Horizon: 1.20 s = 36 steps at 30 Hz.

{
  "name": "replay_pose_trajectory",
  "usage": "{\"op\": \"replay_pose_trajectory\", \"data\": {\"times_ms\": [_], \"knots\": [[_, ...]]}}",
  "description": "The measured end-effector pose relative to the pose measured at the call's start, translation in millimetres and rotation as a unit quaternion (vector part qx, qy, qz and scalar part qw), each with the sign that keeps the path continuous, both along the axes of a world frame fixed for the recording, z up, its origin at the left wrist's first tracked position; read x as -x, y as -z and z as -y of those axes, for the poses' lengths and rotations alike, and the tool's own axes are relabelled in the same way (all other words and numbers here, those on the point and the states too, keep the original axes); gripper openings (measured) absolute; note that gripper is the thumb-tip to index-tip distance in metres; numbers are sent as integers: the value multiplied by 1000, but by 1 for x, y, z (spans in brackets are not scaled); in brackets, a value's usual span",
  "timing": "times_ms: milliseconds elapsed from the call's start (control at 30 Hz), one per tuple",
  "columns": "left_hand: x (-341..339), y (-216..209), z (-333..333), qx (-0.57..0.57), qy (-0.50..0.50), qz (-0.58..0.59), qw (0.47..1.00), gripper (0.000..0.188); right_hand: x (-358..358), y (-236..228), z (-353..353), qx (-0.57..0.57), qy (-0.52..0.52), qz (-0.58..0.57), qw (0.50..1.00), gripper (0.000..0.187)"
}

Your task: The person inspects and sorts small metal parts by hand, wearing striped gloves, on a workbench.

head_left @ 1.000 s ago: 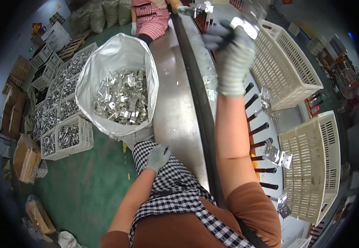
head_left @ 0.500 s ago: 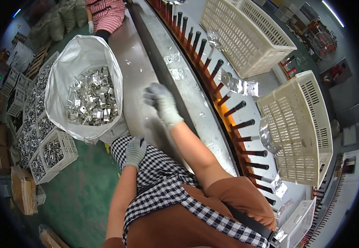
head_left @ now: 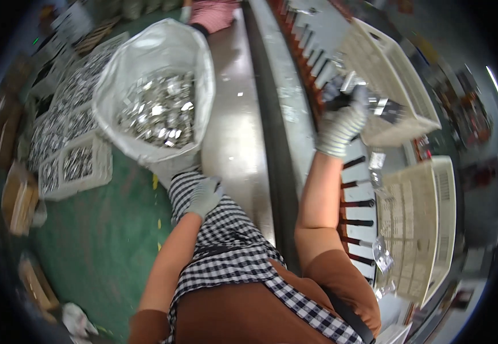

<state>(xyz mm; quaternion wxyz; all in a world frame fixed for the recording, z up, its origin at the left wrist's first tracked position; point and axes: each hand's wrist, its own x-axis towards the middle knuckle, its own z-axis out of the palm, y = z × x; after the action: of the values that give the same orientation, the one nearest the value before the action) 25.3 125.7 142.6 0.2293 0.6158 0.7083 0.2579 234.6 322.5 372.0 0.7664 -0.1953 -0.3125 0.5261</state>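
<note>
At two o'clock, beside a cream slotted plastic crate (head_left: 401, 77), the right hand (head_left: 343, 117), in a pale striped knit glove with dark fingers, meets a shiny silver metal piece (head_left: 351, 82); blur hides whether the fingers are clamped on it or merely against it. The piece should prove light, stiff and rather slippery — best taken by its flat faces, clear of thin edges. The left hand (head_left: 206, 196), similarly gloved, rests at eight o'clock on a black-and-white checked cloth apron (head_left: 232, 226), fingers loosely bent around nothing visible. Surface: a smooth, reflective grey metal bench (head_left: 234, 143), towards twelve. Room: a white plastic sack (head_left: 146, 49) of silver pieces at ten o'clock — green floor (head_left: 106, 241) at eight.
</note>
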Motion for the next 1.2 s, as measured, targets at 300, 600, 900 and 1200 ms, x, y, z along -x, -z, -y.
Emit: {"op": "replay_pose_trajectory", "data": {"times_ms": [300, 600, 900, 1200], "knots": [[-11, -13, -8, 57, 19, -4, 998, 32, 176, 49, -71, -283, -136, 514, 798, 43], [0, -11, -1, 46, -12, 22, 999, 29, 92, 162, 76, 289, -391, 193, 852, 45], [2, -1, -2, 9, 1, 15, 1000, 29, -28, 93, 66, 20, -46, -61, 997, 47], [2, -3, 1, -7, 7, 5, 1000, 28, -50, 56, 15, 107, -22, -130, 985, 48]]}}
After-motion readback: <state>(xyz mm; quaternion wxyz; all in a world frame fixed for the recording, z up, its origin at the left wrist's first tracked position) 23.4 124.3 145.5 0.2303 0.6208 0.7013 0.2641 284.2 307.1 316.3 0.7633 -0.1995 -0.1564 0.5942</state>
